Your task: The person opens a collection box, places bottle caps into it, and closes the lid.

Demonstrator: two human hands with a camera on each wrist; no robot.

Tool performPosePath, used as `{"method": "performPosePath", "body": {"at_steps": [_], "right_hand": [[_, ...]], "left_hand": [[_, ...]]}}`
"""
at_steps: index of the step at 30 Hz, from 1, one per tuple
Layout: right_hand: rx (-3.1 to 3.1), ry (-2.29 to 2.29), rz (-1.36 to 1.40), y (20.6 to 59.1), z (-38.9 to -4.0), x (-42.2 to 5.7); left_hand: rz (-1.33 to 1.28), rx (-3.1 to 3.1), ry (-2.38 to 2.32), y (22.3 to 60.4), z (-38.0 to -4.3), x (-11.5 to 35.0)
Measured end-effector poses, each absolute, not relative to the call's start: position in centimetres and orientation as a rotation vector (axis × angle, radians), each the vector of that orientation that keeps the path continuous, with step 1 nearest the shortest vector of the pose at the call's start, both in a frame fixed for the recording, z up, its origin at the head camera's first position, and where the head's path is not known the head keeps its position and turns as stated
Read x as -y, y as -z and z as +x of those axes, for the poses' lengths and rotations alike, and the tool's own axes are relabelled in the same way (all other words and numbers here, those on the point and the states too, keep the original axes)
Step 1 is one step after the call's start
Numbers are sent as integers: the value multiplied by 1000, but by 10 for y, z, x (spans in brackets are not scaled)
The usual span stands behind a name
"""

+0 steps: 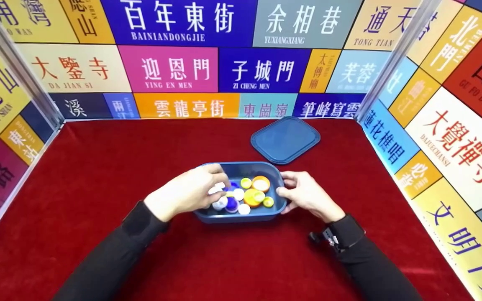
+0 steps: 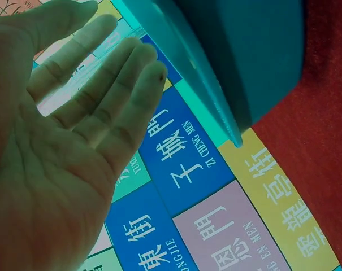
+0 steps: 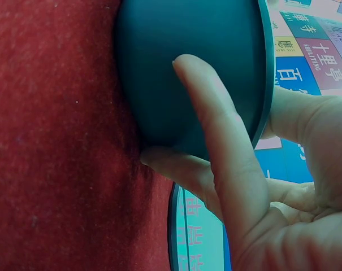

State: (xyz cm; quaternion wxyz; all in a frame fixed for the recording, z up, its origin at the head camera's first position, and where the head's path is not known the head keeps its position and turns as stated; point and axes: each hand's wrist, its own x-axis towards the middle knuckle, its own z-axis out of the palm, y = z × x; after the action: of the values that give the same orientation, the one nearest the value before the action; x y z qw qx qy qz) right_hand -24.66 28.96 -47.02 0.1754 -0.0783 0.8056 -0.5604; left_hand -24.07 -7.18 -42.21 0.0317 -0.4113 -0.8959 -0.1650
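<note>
A dark blue oval-cornered plastic container [image 1: 241, 218] sits on the red cloth, with several small round pieces like bottle caps in it. Orange and yellow ones [image 1: 252, 198] lie toward its right, blue [image 1: 232, 204] and white ones [image 1: 244, 208] toward its left. Over the left end reaches my left hand [image 1: 195, 190], hiding part of the inside. In the left wrist view its fingers [image 2: 134, 93] are loosely straight beside the container's rim, with nothing seen in them. My right hand [image 1: 308, 194] grips the right end, fingers [image 3: 207, 96] along the outer wall and thumb at the rim.
Behind the container, to the right, a flat dark blue lid [image 1: 285, 140] lies on the red cloth [image 1: 140, 146]. Panels with printed signs [image 1: 167, 69] stand around the table at the back and both sides.
</note>
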Motion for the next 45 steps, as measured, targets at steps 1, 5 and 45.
{"method": "performPosePath", "body": {"at_steps": [1, 5, 45], "right_hand": [[-2281, 1587, -225, 470, -247, -290], [-2280, 1586, -227, 471, -247, -290], [-2258, 1565, -139, 461, -240, -286]], "left_hand": [[-1242, 2761, 517, 422, -240, 73], [-1139, 2748, 579, 424, -239, 78], [-361, 2962, 1340, 471, -230, 113]]}}
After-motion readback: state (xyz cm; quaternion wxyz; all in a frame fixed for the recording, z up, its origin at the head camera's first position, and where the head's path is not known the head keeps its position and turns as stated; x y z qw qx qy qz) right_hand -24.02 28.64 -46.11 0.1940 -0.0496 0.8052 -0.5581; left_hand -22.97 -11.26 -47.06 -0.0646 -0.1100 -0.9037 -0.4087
